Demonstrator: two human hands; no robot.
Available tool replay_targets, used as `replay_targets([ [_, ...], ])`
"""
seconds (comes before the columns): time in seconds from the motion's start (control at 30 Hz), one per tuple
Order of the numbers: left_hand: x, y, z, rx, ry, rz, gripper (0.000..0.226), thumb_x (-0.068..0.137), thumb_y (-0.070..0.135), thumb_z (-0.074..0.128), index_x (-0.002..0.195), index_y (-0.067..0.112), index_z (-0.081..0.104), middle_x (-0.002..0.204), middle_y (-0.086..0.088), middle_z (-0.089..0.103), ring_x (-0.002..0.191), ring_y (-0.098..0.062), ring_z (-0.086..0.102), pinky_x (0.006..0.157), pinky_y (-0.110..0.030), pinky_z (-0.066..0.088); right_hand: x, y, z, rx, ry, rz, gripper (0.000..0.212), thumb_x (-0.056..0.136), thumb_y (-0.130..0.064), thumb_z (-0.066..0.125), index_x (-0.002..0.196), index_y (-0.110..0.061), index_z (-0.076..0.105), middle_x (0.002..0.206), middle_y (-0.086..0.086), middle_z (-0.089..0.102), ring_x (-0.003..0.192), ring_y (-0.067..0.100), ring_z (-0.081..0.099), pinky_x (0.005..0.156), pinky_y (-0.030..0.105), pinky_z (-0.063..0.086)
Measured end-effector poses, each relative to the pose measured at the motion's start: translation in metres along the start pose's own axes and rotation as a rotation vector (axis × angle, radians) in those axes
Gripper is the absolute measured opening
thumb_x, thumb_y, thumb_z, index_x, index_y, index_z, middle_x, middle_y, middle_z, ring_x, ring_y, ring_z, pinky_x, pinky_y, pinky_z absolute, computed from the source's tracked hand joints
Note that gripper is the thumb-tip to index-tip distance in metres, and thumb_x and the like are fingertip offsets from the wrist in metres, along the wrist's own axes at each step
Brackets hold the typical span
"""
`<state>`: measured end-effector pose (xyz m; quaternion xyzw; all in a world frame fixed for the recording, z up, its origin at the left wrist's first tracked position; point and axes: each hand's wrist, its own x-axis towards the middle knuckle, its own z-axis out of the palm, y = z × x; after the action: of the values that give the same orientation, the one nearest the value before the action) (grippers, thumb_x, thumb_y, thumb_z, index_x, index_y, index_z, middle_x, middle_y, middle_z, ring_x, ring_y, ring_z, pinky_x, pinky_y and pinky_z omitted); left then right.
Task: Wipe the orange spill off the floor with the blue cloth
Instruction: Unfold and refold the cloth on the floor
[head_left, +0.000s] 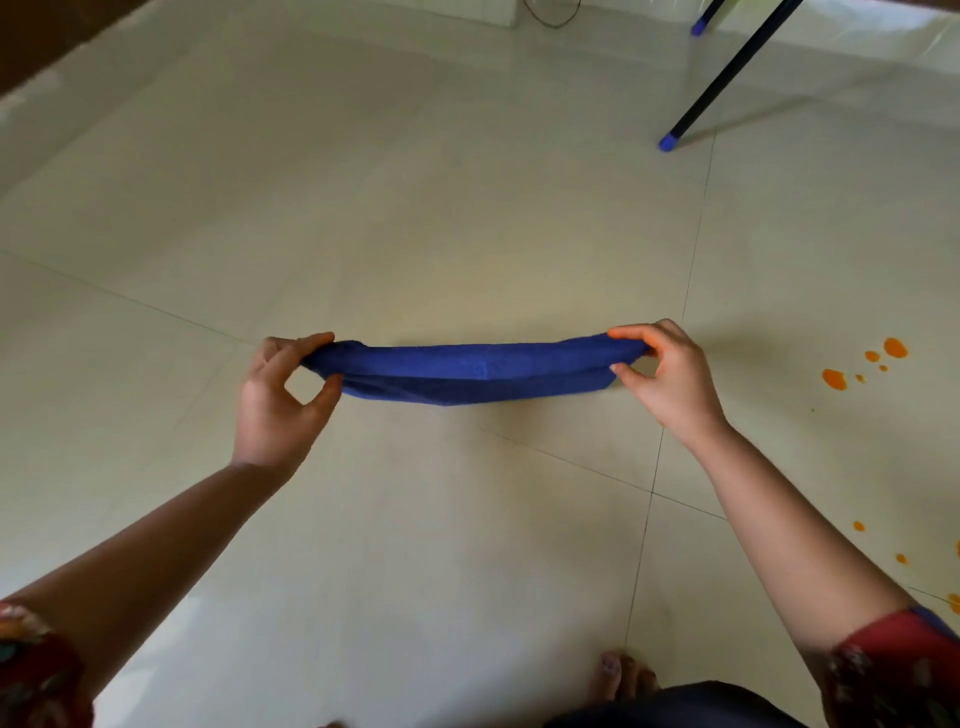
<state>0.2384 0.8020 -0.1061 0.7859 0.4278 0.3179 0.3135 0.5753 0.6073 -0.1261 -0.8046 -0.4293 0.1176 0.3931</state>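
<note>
A blue cloth (470, 373) is stretched flat between both hands above the pale tiled floor (415, 208). My left hand (280, 395) pinches its left end between thumb and fingers. My right hand (662, 371) pinches the right end the same way. The orange spill (835, 379) lies on the floor to the right of the cloth as several drops and blotches, the biggest near the right hand's level. More orange drops (859, 526) sit lower at the right edge.
Two dark legs with blue caps (669, 141) stand at the upper right. A thin cable (550, 21) lies by a white object at the top. A bare foot (623, 678) shows at the bottom, beside dark clothing.
</note>
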Motion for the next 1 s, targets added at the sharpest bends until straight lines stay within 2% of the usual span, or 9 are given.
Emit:
replay_targets([
  [0.17, 0.014, 0.007, -0.01, -0.114, 0.11, 0.082, 0.01, 0.078, 0.003, 0.059, 0.086, 0.01, 0.061, 0.105, 0.013, 0.048, 0.103, -0.001, 0.049, 0.089, -0.018, 0.04, 0.014, -0.018, -0.012, 0.306, 0.052, 0.017, 0.014, 0.074, -0.005, 0.071, 0.08, -0.014, 0.063, 0.1, 0.002, 0.057, 0.094, 0.002, 0.055, 0.085, 0.011, 0.039],
  [0.33, 0.031, 0.018, -0.017, -0.543, -0.027, -0.353, 0.007, 0.077, 0.018, 0.055, 0.07, 0.02, 0.053, 0.066, 0.006, 0.054, 0.069, -0.014, 0.049, 0.06, -0.026, 0.038, 0.025, -0.034, -0.022, 0.769, -0.146, 0.339, 0.012, 0.078, -0.012, 0.07, 0.08, -0.017, 0.06, 0.078, -0.001, 0.061, 0.075, 0.013, 0.059, 0.065, 0.024, 0.047],
  [0.47, 0.032, 0.029, 0.001, -0.532, -0.048, -0.619, 0.01, 0.088, 0.019, 0.064, 0.081, 0.015, 0.058, 0.081, -0.003, 0.062, 0.084, -0.026, 0.058, 0.063, -0.032, 0.047, 0.024, -0.046, 0.0, 0.781, 0.034, 0.595, 0.009, 0.086, -0.013, 0.069, 0.087, -0.018, 0.061, 0.083, 0.003, 0.064, 0.067, 0.014, 0.064, 0.064, 0.027, 0.046],
  [0.53, 0.022, 0.045, 0.015, -0.565, -0.117, -0.661, 0.006, 0.092, 0.018, 0.059, 0.09, 0.013, 0.059, 0.086, -0.006, 0.064, 0.082, -0.025, 0.061, 0.061, -0.031, 0.049, 0.011, -0.067, 0.017, 0.819, -0.032, 0.622, 0.012, 0.09, -0.015, 0.066, 0.084, -0.02, 0.056, 0.079, 0.0, 0.059, 0.061, 0.012, 0.057, 0.054, 0.022, 0.044],
  [0.67, -0.003, 0.088, 0.041, -0.623, -0.318, -0.584, 0.009, 0.095, 0.021, 0.057, 0.094, 0.012, 0.06, 0.08, 0.0, 0.065, 0.075, -0.015, 0.065, 0.057, -0.024, 0.051, -0.021, -0.122, 0.043, 0.902, -0.334, 0.467, 0.013, 0.097, -0.009, 0.054, 0.089, -0.018, 0.059, 0.08, 0.0, 0.061, 0.072, 0.013, 0.061, 0.065, 0.023, 0.053],
  [0.8, -0.008, 0.105, 0.05, -0.66, -0.455, -0.543, 0.03, 0.083, 0.029, 0.072, 0.101, 0.008, 0.062, 0.086, -0.002, 0.07, 0.085, -0.017, 0.07, 0.072, -0.026, 0.055, -0.024, -0.143, 0.037, 0.879, -0.59, 0.321, 0.034, 0.099, 0.001, 0.038, 0.118, -0.01, 0.064, 0.106, 0.008, 0.07, 0.097, 0.015, 0.069, 0.088, 0.025, 0.054],
  [0.9, -0.004, 0.1, 0.046, -0.7, -0.376, -0.549, 0.009, 0.092, 0.01, 0.06, 0.098, 0.006, 0.065, 0.084, -0.005, 0.068, 0.081, -0.018, 0.065, 0.071, -0.026, 0.051, -0.012, -0.13, 0.028, 0.721, -0.407, 0.289, 0.032, 0.092, 0.0, 0.045, 0.114, -0.012, 0.066, 0.103, 0.009, 0.072, 0.089, 0.017, 0.07, 0.079, 0.028, 0.055],
  [0.97, -0.002, 0.096, 0.042, -0.699, -0.414, -0.473, 0.01, 0.09, 0.008, 0.057, 0.096, 0.006, 0.065, 0.085, -0.006, 0.067, 0.081, -0.018, 0.064, 0.073, -0.027, 0.05, -0.004, -0.112, 0.022, 0.456, -0.252, 0.088, 0.048, 0.082, -0.008, 0.057, 0.126, -0.029, 0.055, 0.119, -0.002, 0.065, 0.105, 0.009, 0.061, 0.091, 0.025, 0.046],
  [1.0, -0.001, 0.095, 0.04, -0.712, -0.449, -0.422, 0.012, 0.087, 0.01, 0.056, 0.094, 0.007, 0.065, 0.085, -0.007, 0.066, 0.081, -0.018, 0.063, 0.072, -0.027, 0.049, -0.001, -0.104, 0.02, 0.336, -0.327, -0.01, 0.067, 0.078, -0.013, 0.065, 0.135, -0.04, 0.043, 0.13, -0.009, 0.056, 0.12, 0.003, 0.05, 0.1, 0.02, 0.038],
])
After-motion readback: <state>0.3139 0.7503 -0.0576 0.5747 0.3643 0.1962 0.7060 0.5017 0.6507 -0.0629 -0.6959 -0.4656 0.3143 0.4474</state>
